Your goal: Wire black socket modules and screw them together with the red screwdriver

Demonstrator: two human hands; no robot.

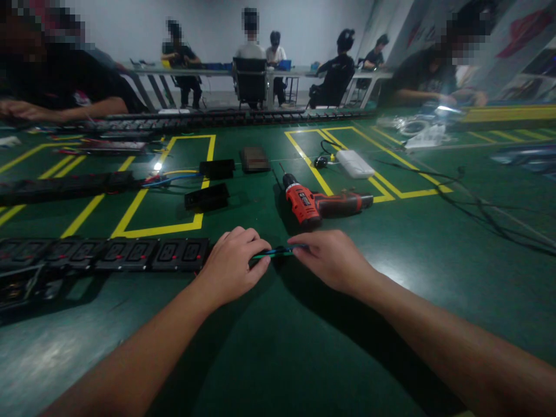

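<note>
Between my two hands runs a short bundle of thin blue and green wires (278, 252), with something dark around its middle. My left hand (237, 263) pinches the wires between thumb and fingers, beside the end of a long black socket strip (130, 253). From the other side my right hand (332, 260) grips the same wires, thumb and fingertips closed on them. What lies inside the left fingers is hidden. Just beyond my hands rests a red and black cordless drill (304, 202), lying on its side.
Two black end pieces (208, 198) lie on the green table (260, 353), one by blue and yellow wires. A brown box (255, 159) and a white device (355, 164) stand farther back. Black cables (473, 200) cross the right side. Co-workers sit across the table and behind.
</note>
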